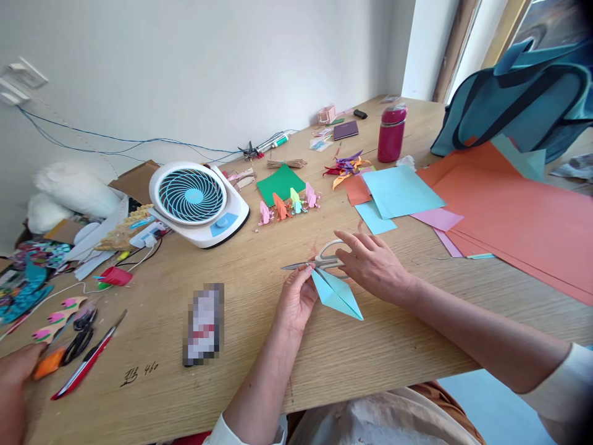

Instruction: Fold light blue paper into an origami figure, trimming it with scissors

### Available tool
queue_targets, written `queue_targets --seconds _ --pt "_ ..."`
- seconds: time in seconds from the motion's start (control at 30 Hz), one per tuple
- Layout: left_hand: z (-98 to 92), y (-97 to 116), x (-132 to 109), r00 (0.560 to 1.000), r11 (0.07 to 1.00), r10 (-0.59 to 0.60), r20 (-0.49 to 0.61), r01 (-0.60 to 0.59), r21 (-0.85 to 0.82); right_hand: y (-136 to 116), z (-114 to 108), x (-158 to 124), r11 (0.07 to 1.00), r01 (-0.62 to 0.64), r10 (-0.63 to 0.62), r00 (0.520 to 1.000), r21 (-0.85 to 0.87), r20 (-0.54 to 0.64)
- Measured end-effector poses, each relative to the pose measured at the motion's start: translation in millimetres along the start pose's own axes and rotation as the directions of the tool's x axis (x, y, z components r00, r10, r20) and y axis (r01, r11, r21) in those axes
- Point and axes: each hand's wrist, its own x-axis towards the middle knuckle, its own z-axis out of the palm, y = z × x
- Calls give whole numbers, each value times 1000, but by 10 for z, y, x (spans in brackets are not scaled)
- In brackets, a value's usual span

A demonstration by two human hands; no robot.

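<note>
My left hand (296,300) pinches the pointed top of a light blue folded paper piece (337,295) and holds it just above the wooden table (241,371). My right hand (370,262) lies over the white handles of a pair of scissors (319,259). Its fingers are stretched out and touch the handles. The scissor blades point left, past the paper's tip. Whether the blades touch the paper is unclear.
A small white and blue fan (197,201) stands at the left. Small folded paper figures (290,207), a green sheet (280,182), blue sheets (401,191), large orange sheets (514,216), a red bottle (391,133) and a teal bag (523,99) lie beyond. Another person's hand (13,383) rests by scissors (88,358) at the left.
</note>
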Motion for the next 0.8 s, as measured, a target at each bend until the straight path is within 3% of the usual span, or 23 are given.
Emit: queue_targets --seconds 0.1,0.27,0.37,0.47,0.6,0.8 --pt "-3 2 -25 998 998 -7 61 3 58 -26 -35 7 997 -68 68 998 -46 0" --pt "-1 21 -52 998 995 9 66 -16 100 46 -6 2 981 -132 115 986 140 121" --pt "-24 41 -52 998 989 62 -10 -60 134 153 19 -22 922 -309 274 947 234 171" --pt "-48 58 -50 992 978 124 2 -122 169 249 16 -42 843 -438 393 898 312 199" --pt "-51 74 -51 980 952 196 24 -196 234 260 -31 -61 845 -395 368 919 361 144" --pt "-3 101 -65 935 882 352 -40 -317 349 75 -106 -94 955 -159 134 984 249 115"
